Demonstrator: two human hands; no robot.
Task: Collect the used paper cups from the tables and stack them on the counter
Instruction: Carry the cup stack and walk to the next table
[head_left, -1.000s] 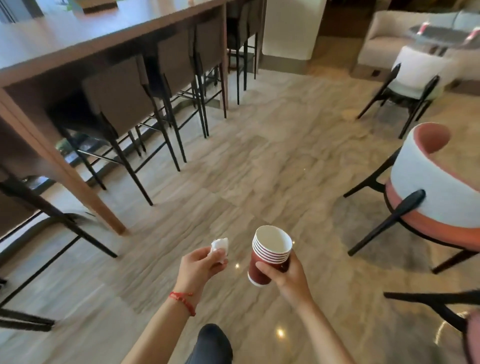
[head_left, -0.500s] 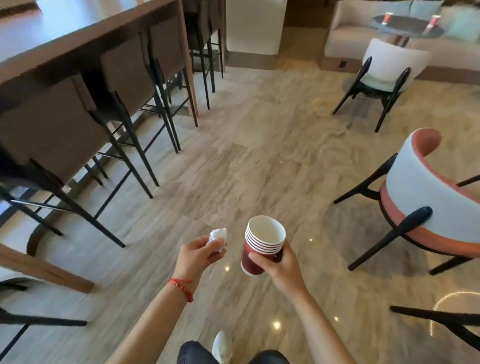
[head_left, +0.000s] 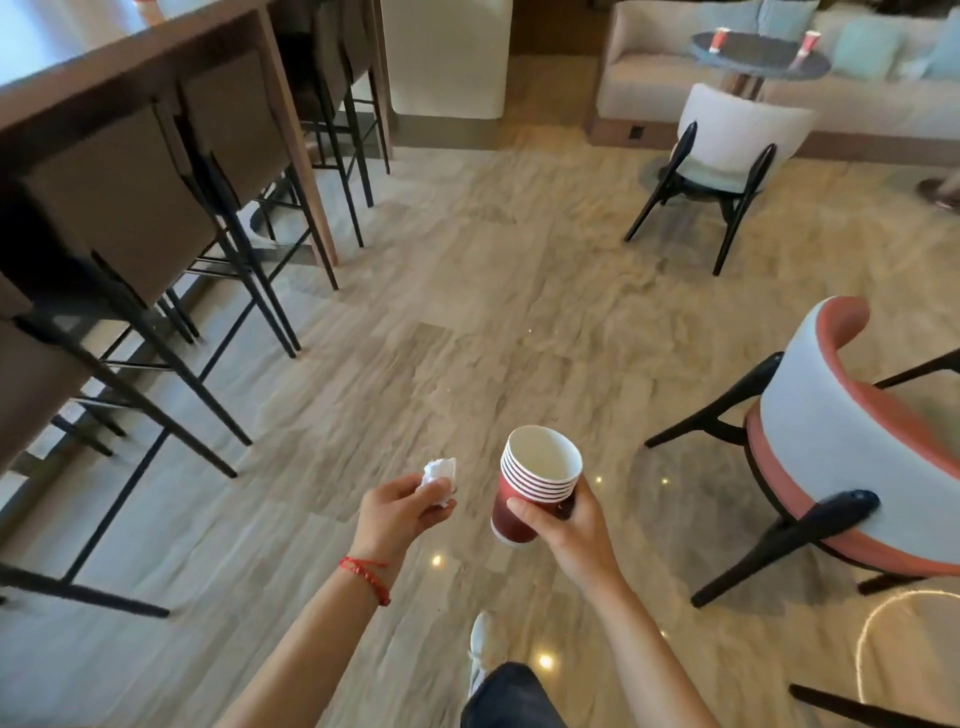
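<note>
Right hand (head_left: 566, 525) holds the nested stack of dark-red paper cups with white rims (head_left: 535, 486), fingers wrapped round the lower wall; stack axis near upright, mouth tipped slightly away. Left hand (head_left: 400, 512) pinches a crumpled white paper napkin (head_left: 439, 475).

Two more red paper cups (head_left: 719, 39) (head_left: 810, 41) stand on the round dark worktop (head_left: 758, 54), far ahead and to the right, well apart from both grips. Right hand is on the nearer side, but full. Judgement: walk there first, probably nest each cup into the stack.
</note>
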